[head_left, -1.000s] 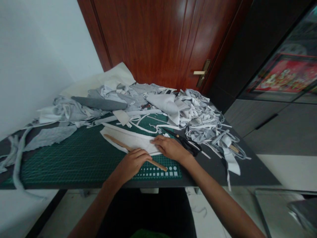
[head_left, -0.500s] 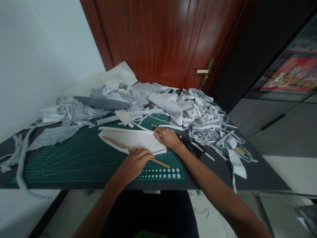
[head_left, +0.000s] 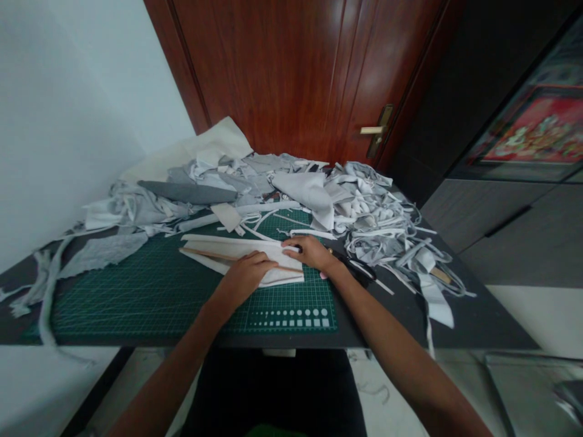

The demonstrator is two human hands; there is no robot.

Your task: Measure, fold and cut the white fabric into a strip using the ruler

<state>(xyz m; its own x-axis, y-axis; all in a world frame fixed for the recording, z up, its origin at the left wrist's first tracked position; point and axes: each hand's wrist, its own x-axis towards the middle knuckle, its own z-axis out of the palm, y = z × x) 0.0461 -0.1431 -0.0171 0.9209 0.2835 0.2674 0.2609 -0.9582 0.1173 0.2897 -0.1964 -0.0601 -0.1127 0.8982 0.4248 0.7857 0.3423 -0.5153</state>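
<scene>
In the centre of the frame, the left hand (head_left: 248, 273) is resting over a wooden stick (head_left: 207, 253), which is lying lengthwise on a white fabric piece (head_left: 289, 261). Just to its right, the right hand (head_left: 312, 252) is touching the fabric's upper right end with thumb and fingers. The hands are keeping apart from each other; whether either is gripping firmly or only pressing, I cannot tell. The fabric is lying on a green cutting mat (head_left: 150, 291), which is covering the centre and left of the dark surface (head_left: 473, 321). Black scissors (head_left: 362, 267) are lying right of centre, partly hidden behind the right hand and forearm. A tangled heap of scraps (head_left: 368, 209) (mostly white and grey) is spreading right of centre, while a dark grey piece (head_left: 189, 191) is lying among more cloth left of centre. Behind it, a cream sheet (head_left: 214, 142) is leaning toward the wall. A pale strip (head_left: 48, 303) is hanging over the surface's edge at lower left.
</scene>
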